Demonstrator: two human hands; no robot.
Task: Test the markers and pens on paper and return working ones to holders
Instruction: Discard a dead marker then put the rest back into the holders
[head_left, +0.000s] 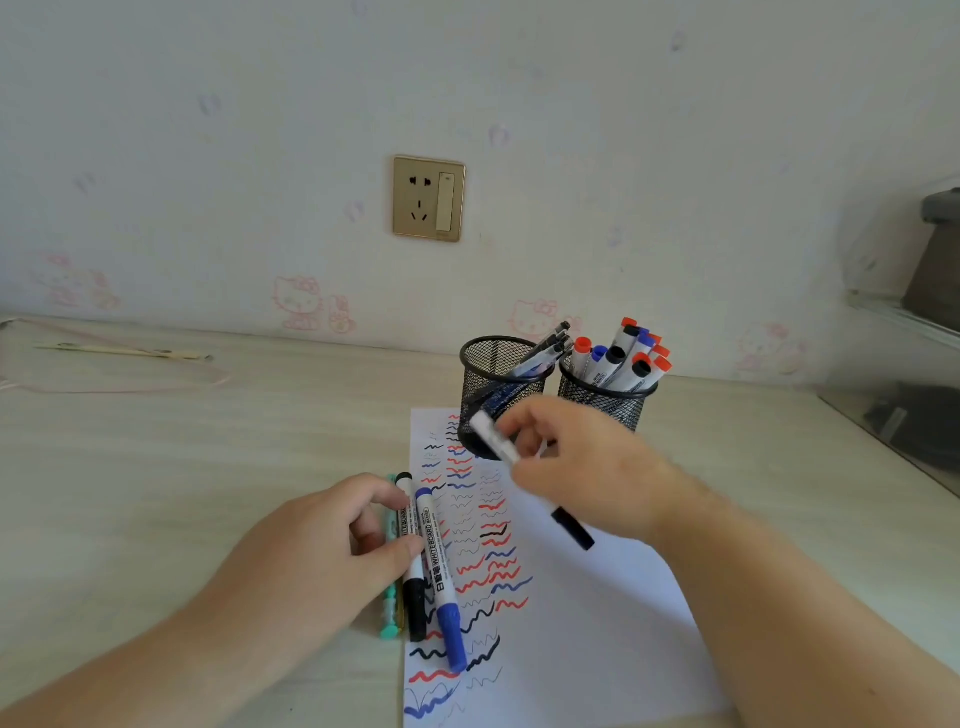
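wall socket (429, 198), chopsticks (124, 351), desk (156, 467)

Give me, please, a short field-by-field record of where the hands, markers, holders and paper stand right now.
right hand: holds a black-capped marker in the air above the paper
left hand: rests on markers lying by the paper's left edge
blue-capped marker: lies on paper
paper: covered with red, blue, black squiggles
left mesh holder: holds pens
right mesh holder: full of markers
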